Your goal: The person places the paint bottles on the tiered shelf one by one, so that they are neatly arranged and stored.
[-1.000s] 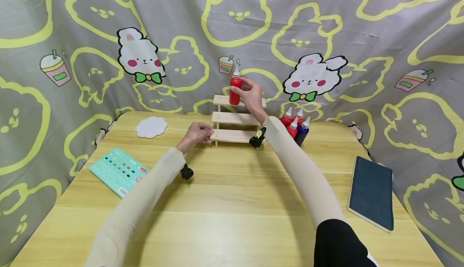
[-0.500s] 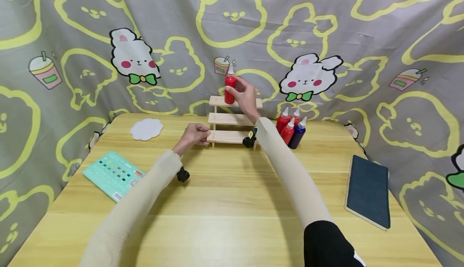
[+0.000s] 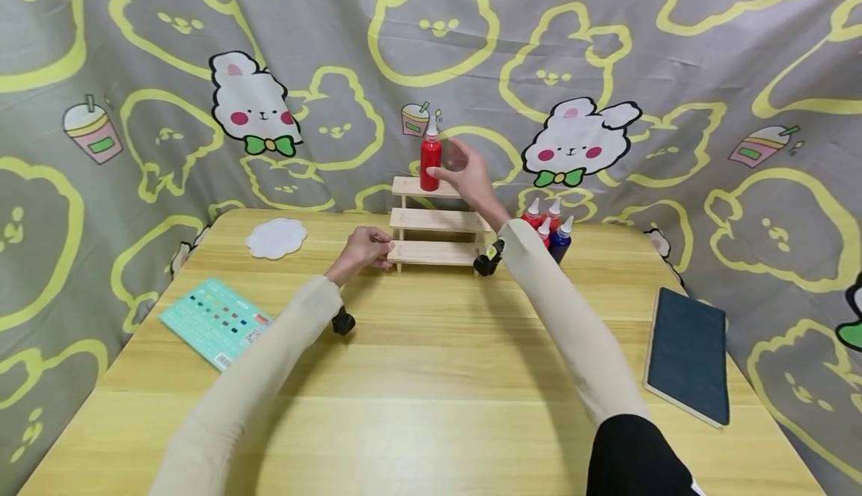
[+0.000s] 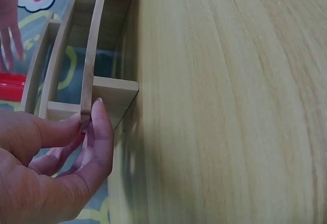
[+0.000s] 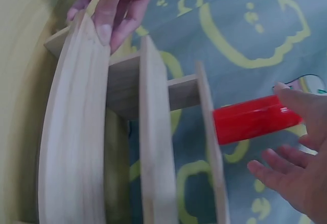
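On the counter (image 3: 431, 376), toward its far edge, we see a three-tier wooden stand (image 3: 434, 253). A red squeeze bottle (image 3: 430, 165) stands upright on the left part of its top shelf, white nozzle pointing up. We find the left hand (image 3: 366, 249) grasping the left end of the lowest shelf, thumb above and fingers below. The right hand (image 3: 468, 173) is just right of the bottle, its grasp released and its fingers spread apart from the red plastic; the thumb overlaps the bottle from where we look, so we cannot tell whether it touches.

To the right of the stand we make out three red bottles (image 3: 544, 239) and a blue bottle (image 3: 560, 245) grouped closely, partly hidden by the cream right sleeve (image 3: 572, 324). Left of the stand lies a white scalloped mat (image 3: 277, 239), and nearer on the left a teal color-chart card (image 3: 212, 324). We also see a dark blue notebook (image 3: 688, 357) at the near right, and a gray patterned curtain (image 3: 330, 2) behind everything.
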`<state>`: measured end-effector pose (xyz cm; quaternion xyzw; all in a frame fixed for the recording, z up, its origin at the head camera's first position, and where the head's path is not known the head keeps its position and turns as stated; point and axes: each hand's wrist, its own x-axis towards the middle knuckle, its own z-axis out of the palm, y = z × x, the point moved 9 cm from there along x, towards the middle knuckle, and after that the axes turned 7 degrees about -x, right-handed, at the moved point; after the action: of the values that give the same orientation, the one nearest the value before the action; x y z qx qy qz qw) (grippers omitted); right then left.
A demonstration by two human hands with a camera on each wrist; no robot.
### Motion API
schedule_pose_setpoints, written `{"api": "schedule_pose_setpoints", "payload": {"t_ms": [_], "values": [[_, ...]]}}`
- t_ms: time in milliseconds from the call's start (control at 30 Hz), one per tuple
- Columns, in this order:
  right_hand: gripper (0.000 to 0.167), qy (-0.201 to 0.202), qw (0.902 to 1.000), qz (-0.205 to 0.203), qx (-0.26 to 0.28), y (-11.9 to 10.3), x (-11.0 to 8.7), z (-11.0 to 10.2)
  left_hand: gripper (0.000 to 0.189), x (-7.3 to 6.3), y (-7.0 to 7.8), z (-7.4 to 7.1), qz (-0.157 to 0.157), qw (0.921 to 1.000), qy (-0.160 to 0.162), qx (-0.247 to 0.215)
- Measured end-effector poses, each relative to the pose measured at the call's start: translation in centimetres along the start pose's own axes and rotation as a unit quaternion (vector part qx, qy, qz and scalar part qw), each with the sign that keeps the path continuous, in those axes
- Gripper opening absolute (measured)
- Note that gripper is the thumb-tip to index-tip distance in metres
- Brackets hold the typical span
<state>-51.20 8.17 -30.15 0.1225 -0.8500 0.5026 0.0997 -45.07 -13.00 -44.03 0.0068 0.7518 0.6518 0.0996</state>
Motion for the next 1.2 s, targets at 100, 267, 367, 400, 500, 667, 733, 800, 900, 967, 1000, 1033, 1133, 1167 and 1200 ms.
{"api": "schedule_pose_setpoints", "payload": {"t_ms": [100,267,367,400,500,667,733,800,900,967,1000,1033,1133,1167,1200], "values": [[0.077,0.011,0.9997,-0.001,0.021,-0.4,-0.7,-1.2,0.028,0.0,0.0,0.1,0.001,1.0,-0.002,-0.007],[0.079,0.036,0.999,-0.022,0.011,-0.5,-1.8,-3.5,0.028,0.3,0.2,0.3,0.005,0.9997,-0.003,-0.023],[0.076,0.047,0.9983,-0.03,0.02,0.0,-2.4,-4.7,0.029,0.5,0.2,0.6,0.002,0.9995,-0.007,-0.03],[0.073,0.047,0.9979,-0.032,0.031,0.2,-2.7,-5.0,0.029,0.5,0.1,0.6,0.0,0.9994,-0.009,-0.033],[0.063,0.043,0.9968,-0.032,0.059,0.9,-3.6,-5.7,0.03,0.2,-0.1,0.6,-0.003,0.9994,-0.011,-0.034],[0.048,0.041,0.9953,-0.041,0.078,1.6,-5.3,-7.2,0.03,0.3,-0.2,0.2,0.002,0.9995,-0.01,-0.031],[0.046,0.047,0.9945,-0.051,0.079,1.8,-5.9,-8.0,0.03,0.3,-0.2,0.2,0.004,0.9995,-0.014,-0.029],[0.045,0.055,0.9931,-0.06,0.084,2.1,-6.6,-8.7,0.03,0.2,-0.1,0.2,0.006,0.9995,-0.015,-0.027],[0.043,0.065,0.9919,-0.071,0.083,2.4,-7.2,-9.9,0.03,0.2,0.0,0.1,0.009,0.9997,-0.012,-0.022],[0.041,0.074,0.9915,-0.074,0.078,2.5,-7.7,-10.8,0.03,0.2,0.0,0.1,0.009,0.9997,-0.01,-0.019],[0.041,0.077,0.9917,-0.074,0.071,2.6,-7.9,-11.2,0.03,0.2,0.0,0.1,0.008,0.9998,-0.01,-0.018],[0.039,0.082,0.9921,-0.074,0.06,2.7,-8.1,-11.7,0.031,0.2,-0.1,0.1,0.007,0.9998,-0.011,-0.016],[0.036,0.099,0.9918,-0.076,0.027,3.0,-8.9,-13.0,0.032,0.2,-0.1,0.2,0.006,0.9997,-0.014,-0.019],[0.035,0.108,0.9912,-0.075,0.016,3.1,-9.2,-13.5,0.032,0.2,-0.1,0.2,0.007,0.9997,-0.015,-0.019],[0.033,0.117,0.9903,-0.076,0.007,3.3,-9.4,-13.9,0.032,0.2,-0.1,0.2,0.008,0.9997,-0.015,-0.019]]}}
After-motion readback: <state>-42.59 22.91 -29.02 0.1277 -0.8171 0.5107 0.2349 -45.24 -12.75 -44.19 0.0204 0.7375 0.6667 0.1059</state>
